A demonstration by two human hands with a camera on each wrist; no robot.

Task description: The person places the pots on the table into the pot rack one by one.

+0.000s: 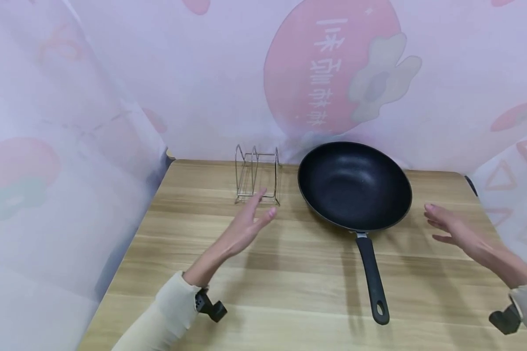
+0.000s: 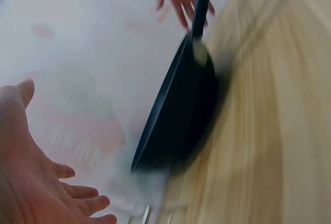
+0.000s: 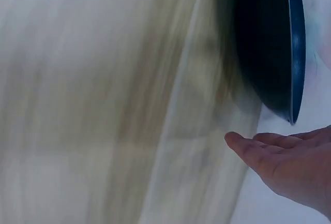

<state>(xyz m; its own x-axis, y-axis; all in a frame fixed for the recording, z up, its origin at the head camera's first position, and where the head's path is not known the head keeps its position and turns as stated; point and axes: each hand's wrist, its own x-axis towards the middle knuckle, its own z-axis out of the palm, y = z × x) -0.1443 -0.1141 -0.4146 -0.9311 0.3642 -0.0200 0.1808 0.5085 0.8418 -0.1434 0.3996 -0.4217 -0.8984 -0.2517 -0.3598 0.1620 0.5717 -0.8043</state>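
A black frying pan (image 1: 355,187) rests on the wooden table, its long dark handle (image 1: 372,280) pointing toward the front edge. Left of it, by the back wall, stands a small wire rack (image 1: 253,175). My left hand (image 1: 245,228) hovers in front of the rack, fingers extended and thumb apart, holding nothing. To the right of the pan is my right hand (image 1: 454,231), its fingers loosely extended and bare of any object. In the left wrist view the pan (image 2: 176,110) appears side-on beyond the left hand (image 2: 41,177); the right wrist view shows it (image 3: 266,43) above the right hand (image 3: 289,164).
The wood-grain table (image 1: 290,302) ends at a pale printed cloth (image 1: 211,83) hanging behind and on both sides. Small dark devices (image 1: 211,304) are strapped at both wrists, over light sleeves (image 1: 171,307).
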